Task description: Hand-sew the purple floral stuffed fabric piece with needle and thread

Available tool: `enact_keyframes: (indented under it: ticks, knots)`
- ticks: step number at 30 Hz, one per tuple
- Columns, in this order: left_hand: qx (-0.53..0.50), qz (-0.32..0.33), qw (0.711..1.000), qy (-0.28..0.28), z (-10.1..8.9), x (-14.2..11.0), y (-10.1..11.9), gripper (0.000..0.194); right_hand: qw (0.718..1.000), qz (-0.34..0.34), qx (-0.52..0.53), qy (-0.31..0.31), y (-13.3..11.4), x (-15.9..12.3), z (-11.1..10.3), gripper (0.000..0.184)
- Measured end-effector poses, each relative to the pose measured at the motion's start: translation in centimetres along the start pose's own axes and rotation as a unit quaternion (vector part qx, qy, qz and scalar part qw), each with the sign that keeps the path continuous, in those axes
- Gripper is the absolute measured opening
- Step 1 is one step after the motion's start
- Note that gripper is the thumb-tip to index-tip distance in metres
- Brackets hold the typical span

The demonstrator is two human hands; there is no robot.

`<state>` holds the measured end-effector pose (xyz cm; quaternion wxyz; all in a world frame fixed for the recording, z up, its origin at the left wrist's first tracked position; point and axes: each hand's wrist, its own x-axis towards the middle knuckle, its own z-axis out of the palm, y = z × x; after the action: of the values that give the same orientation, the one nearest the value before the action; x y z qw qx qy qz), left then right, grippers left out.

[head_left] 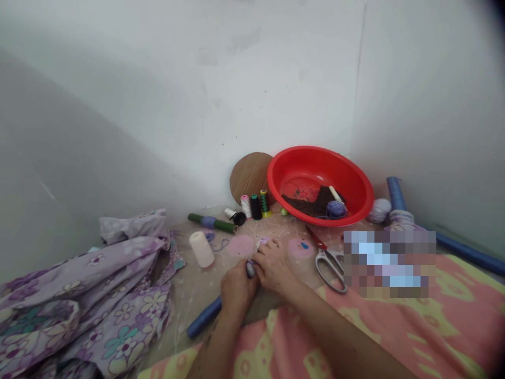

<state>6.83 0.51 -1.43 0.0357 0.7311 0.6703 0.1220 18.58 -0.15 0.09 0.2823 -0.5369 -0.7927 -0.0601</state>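
Your left hand (239, 287) is curled around a blue stick (204, 318), low in the middle of the view, over the pale surface (177, 300). The stick is long and round, like a tube. Its near end pokes out below your hand, on the left side. That end is a dull, dark blue, and it looks smooth and even all the way round. The stick leans, with its near end toward the left and its other end pointing up and to the right. The middle is hidden under your fingers.

Between your two hands you can see a small purple-grey bit (250, 269). It is rounded and has light and dark streaks. It is too small to tell if it is yarn or part of the stick.

Your right hand (273, 264) lies close against your left, with its fingers bent forward. I cannot tell if it is gripping anything. A little pale scrap (262, 241) shows by its fingertips. A white cone (201, 250) stands to the left, and big scissors (330, 268) lie to the right.
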Motion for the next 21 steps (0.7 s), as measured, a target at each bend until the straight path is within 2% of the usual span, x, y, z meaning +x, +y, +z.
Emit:
enact_keyframes:
  ticks: [8, 11, 13, 15, 16, 19, 21]
  knots:
    - [0.020, 0.011, 1.000, -0.014, -0.3, -0.3, 0.4, 0.034, 1.000, 0.012, -0.009, -0.004, -0.3, 0.6, 1.0, 0.016]
    - [0.016, 0.012, 0.999, -0.033, -0.4, -0.4, 0.4, 0.036, 0.994, 0.063, 0.070, 0.051, -0.5, 0.8, 1.4, 0.015]
    - [0.014, 0.015, 0.999, -0.036, -0.4, -0.4, 0.4, 0.038, 0.973, 0.113, 0.160, 0.121, -0.6, 1.0, 1.5, 0.016]
    - [0.016, 0.018, 0.999, -0.033, -0.4, -0.4, 0.4, 0.040, 0.932, 0.156, 0.276, 0.176, -0.5, 1.4, 1.5, 0.018]
    - [0.017, 0.019, 0.999, -0.030, -0.4, -0.4, 0.3, 0.040, 0.904, 0.176, 0.344, 0.184, -0.4, 1.6, 1.4, 0.019]
    - [0.020, 0.028, 0.999, -0.017, 0.0, -0.3, 0.1, 0.040, 0.789, 0.232, 0.544, 0.168, 0.6, 1.9, 0.8, 0.019]
    - [0.019, 0.037, 0.999, -0.007, 0.3, -0.1, -0.2, 0.040, 0.711, 0.260, 0.624, 0.192, 1.7, 2.0, 0.2, 0.020]
